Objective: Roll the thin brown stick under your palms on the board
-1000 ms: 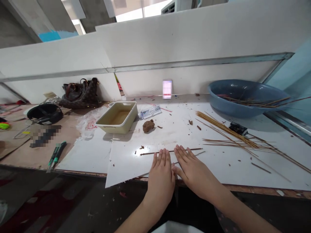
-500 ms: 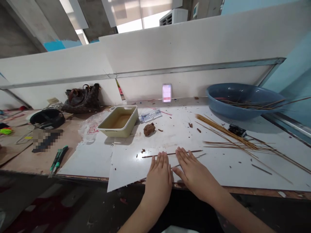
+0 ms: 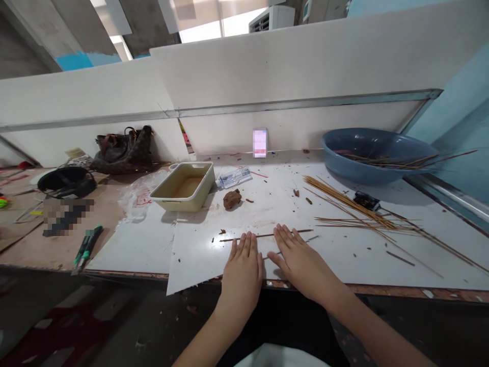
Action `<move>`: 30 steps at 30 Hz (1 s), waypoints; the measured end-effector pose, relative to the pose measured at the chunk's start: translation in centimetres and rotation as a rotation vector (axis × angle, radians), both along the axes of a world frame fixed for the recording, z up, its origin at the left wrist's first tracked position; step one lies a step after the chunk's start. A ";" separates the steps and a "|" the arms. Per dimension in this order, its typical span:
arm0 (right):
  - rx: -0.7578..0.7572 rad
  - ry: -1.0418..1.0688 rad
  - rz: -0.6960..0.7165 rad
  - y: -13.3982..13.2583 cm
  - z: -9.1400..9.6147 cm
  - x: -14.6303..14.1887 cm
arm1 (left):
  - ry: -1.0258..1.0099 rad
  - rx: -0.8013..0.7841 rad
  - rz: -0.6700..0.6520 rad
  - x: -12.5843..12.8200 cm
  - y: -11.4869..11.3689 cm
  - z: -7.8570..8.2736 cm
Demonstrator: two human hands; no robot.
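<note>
My left hand (image 3: 242,267) lies flat, palm down, fingers stretched out, on a thin brown stick (image 3: 265,235). My right hand (image 3: 300,260) rests flat over the same stick to the right, its thumb held apart. Both ends of the stick stick out past my hands; the parts under my fingers are hidden. Below it, a second thin greyish stick (image 3: 313,238) runs partly under my right hand. Beyond my hands sits a lump of brown clay (image 3: 231,199), with small brown crumbs around it. All of these lie on a white board (image 3: 198,265).
A cream tub (image 3: 179,205) of brownish liquid and a clear plastic bottle (image 3: 235,177) stand behind. Thin tan sticks (image 3: 344,199) and a blue basin (image 3: 362,173) are at right. A phone (image 3: 260,142) leans at the back. Green-handled pliers (image 3: 88,247) and a handbag (image 3: 126,153) lie left.
The whole view has shifted slightly, so everything appears a little higher and further left. Both hands stay flat on the stick, with hardly any visible movement against it.
</note>
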State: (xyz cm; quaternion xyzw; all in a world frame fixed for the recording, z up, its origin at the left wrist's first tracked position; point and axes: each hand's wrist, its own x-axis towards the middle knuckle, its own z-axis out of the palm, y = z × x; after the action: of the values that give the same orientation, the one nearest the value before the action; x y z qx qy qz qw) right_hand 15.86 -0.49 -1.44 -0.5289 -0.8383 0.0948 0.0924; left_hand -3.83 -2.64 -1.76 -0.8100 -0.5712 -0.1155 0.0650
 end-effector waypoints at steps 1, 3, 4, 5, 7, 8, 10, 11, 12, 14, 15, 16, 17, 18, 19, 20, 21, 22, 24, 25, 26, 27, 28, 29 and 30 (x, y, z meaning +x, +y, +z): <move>-0.016 -0.014 -0.002 0.8 0.4 -0.2 | -0.002 -0.011 0.011 0.1 0.8 0.4; -0.032 -0.033 -0.012 2.2 1.0 -0.6 | -0.008 -0.032 0.027 0.4 2.1 1.0; -0.029 -0.034 -0.017 2.6 1.1 -0.7 | -0.012 -0.038 0.034 0.5 2.4 1.1; -0.018 -0.030 -0.019 2.6 1.0 -0.7 | -0.015 -0.038 0.042 0.5 2.3 1.0; 0.020 -0.015 -0.011 1.5 0.3 -0.5 | -0.021 -0.019 0.053 0.4 1.2 0.5; 0.042 -0.008 -0.002 0.7 -0.2 -0.3 | -0.024 -0.002 0.059 0.2 0.4 0.1; 0.082 0.005 0.010 -0.7 -1.1 0.2 | -0.030 0.029 0.038 -0.1 -1.0 -0.7; 0.092 0.009 0.016 -1.1 -1.4 0.4 | -0.033 0.037 0.030 -0.3 -1.4 -1.0; 0.095 0.010 0.020 -1.2 -1.5 0.5 | -0.036 0.037 0.030 -0.4 -1.4 -1.1; 0.083 0.003 0.021 -0.4 -1.0 0.4 | -0.043 0.016 0.049 -0.3 -0.5 -0.7; 0.071 -0.006 0.013 0.3 -0.6 0.3 | -0.046 0.001 0.065 -0.2 0.3 -0.4; 0.058 -0.016 0.004 1.1 -0.2 0.0 | -0.049 -0.016 0.076 -0.2 1.2 0.0; 0.045 -0.028 -0.008 1.8 0.2 -0.2 | -0.051 -0.031 0.087 -0.1 1.9 0.3; 0.036 -0.040 -0.018 2.2 0.5 -0.4 | -0.051 -0.041 0.087 0.0 2.4 0.6; 0.034 -0.050 -0.024 2.4 0.6 -0.5 | -0.049 -0.047 0.085 0.0 2.5 0.7; 0.039 -0.055 -0.023 2.2 0.5 -0.4 | -0.045 -0.045 0.084 -0.1 2.3 0.8; 0.050 -0.053 -0.015 1.7 0.3 -0.3 | -0.042 -0.037 0.082 -0.1 1.7 0.6; 0.066 -0.045 -0.004 1.0 0.0 -0.1 | -0.038 -0.026 0.082 -0.3 1.0 0.4; 0.093 -0.019 0.017 -0.4 -0.8 0.4 | -0.033 0.001 0.081 -0.5 -0.6 -0.2; 0.098 -0.010 0.025 -0.9 -1.0 0.7 | -0.031 0.008 0.076 -0.7 -1.2 -0.4; 0.097 -0.007 0.029 -1.1 -1.1 0.8 | -0.029 0.009 0.070 -0.8 -1.4 -0.5; 0.087 -0.010 0.033 -0.9 -1.1 0.9 | -0.026 0.004 0.069 -0.8 -1.3 -0.5; 0.070 -0.019 0.033 -0.5 -0.8 0.8 | -0.024 -0.005 0.073 -0.9 -0.9 -0.3; 0.050 -0.033 0.028 0.2 -0.5 0.7 | -0.022 -0.017 0.082 -0.8 -0.2 -0.1; 0.029 -0.049 0.020 1.0 -0.1 0.5 | -0.021 -0.031 0.095 -0.8 0.7 0.3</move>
State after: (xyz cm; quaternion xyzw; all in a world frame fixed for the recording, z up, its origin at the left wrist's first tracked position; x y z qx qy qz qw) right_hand 16.34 0.47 -1.50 -0.5214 -0.8467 0.0705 0.0789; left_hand -4.59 -1.96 -1.51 -0.7816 -0.6114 -0.1121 0.0518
